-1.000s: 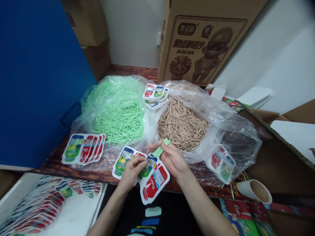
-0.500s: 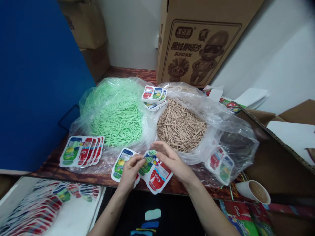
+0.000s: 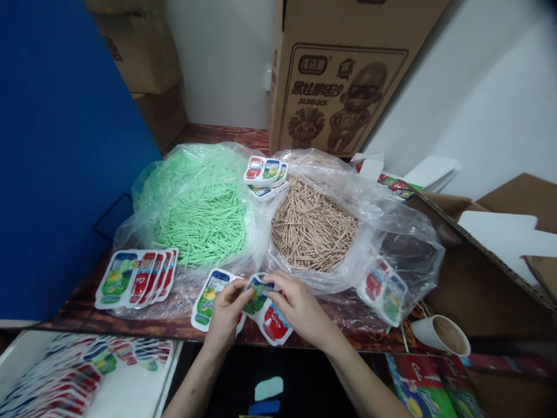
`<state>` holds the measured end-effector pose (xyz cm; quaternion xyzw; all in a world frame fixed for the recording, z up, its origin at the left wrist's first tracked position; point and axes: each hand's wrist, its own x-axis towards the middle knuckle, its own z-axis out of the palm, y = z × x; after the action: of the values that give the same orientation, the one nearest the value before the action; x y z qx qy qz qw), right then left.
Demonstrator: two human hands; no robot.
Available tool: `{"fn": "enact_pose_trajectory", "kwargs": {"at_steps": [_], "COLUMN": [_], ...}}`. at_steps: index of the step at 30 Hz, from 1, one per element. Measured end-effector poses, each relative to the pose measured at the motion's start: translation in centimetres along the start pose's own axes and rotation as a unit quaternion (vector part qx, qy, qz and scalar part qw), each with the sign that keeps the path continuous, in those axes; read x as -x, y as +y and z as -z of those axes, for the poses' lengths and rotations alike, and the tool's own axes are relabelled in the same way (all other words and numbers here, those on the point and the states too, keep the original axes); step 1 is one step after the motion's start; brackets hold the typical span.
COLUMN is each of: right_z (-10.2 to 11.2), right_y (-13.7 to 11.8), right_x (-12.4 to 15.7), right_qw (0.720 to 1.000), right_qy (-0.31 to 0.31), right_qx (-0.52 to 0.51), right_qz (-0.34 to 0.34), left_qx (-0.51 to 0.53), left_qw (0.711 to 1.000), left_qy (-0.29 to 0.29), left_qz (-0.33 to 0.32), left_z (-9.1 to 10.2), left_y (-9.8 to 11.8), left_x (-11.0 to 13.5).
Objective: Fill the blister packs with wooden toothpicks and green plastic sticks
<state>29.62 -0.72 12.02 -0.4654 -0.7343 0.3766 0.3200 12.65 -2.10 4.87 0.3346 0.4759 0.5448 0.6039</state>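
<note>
While both hands work at the near edge of the table (image 3: 183, 330), the left hand (image 3: 226, 313) pinches the printed packet (image 3: 274, 324) and the right hand (image 3: 300, 307) grips its top. Behind lie green sticks (image 3: 204, 217), tan sticks (image 3: 311, 232), then a cardboard box (image 3: 335, 87).

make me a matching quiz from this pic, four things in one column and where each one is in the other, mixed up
1 green sticks
2 tan sticks
3 paper cup
4 printed packet

a pinched between left hand and right hand
b in the left plastic bag
c in the right plastic bag
d tipped on its side, near right

Pairs: 1-b, 2-c, 3-d, 4-a
</note>
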Motion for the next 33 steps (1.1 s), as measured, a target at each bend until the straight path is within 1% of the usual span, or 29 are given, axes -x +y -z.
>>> {"fn": "enact_pose_trajectory", "kwargs": {"at_steps": [1, 3, 6, 8, 9, 11, 14, 16, 21, 24, 29, 33], "right_z": [0.0, 0.0, -0.1, -0.1, -0.1, 0.1, 0.3, 0.3, -0.4, -0.7, -1.1, -1.1], "right_y": [0.0, -0.1, -0.5, -0.8, -0.8, -0.8, -0.4, 0.0, 1.3, 1.6, 1.4, 1.5], "right_x": [0.0, 0.0, 0.2, 0.4, 0.5, 0.7, 0.8, 0.8, 0.9, 0.9, 0.8, 0.6], "right_qw": [1.000, 1.000, 0.999, 1.000, 1.000, 0.999, 0.997, 0.994, 0.987, 0.986, 0.982, 0.982], "right_qy": [0.003, 0.010, -0.004, -0.007, 0.000, 0.015, 0.007, 0.003, 0.049, 0.064, 0.082, 0.087], "right_qx": [0.004, 0.006, -0.006, -0.011, -0.009, 0.009, 0.062, 0.098, 0.143, 0.150, 0.168, 0.167], "right_qz": [0.006, 0.019, 0.036, 0.024, 0.007, -0.031, -0.054, -0.052, -0.049, -0.028, -0.002, -0.015], "left_qx": [-0.007, -0.034, -0.107, -0.145, -0.154, -0.160, -0.180, -0.199, -0.229, -0.223, -0.175, -0.165], "left_qw": [1.000, 0.996, 0.975, 0.961, 0.959, 0.963, 0.968, 0.965, 0.959, 0.962, 0.975, 0.979], "left_qy": [-0.019, -0.079, -0.182, -0.219, -0.221, -0.205, -0.171, -0.166, -0.166, -0.159, -0.130, -0.111], "left_qz": [0.006, 0.030, 0.072, 0.086, 0.085, 0.071, 0.040, 0.027, 0.009, 0.002, 0.035, 0.037], "left_z": [0.1, 0.5, 1.2, 1.3, 1.3, 1.2, 1.0, 1.0, 0.7, 0.5, -0.3, -1.3], "left_y": [0.2, 0.8, 1.6, 1.9, 2.0, 2.0, 1.9, 1.8, 1.5, 1.3, 0.7, 0.2], "left_x": [0.0, 0.0, -0.2, -0.2, -0.2, -0.2, 0.0, 0.2, 0.5, 0.6, 0.5, 0.4]}}
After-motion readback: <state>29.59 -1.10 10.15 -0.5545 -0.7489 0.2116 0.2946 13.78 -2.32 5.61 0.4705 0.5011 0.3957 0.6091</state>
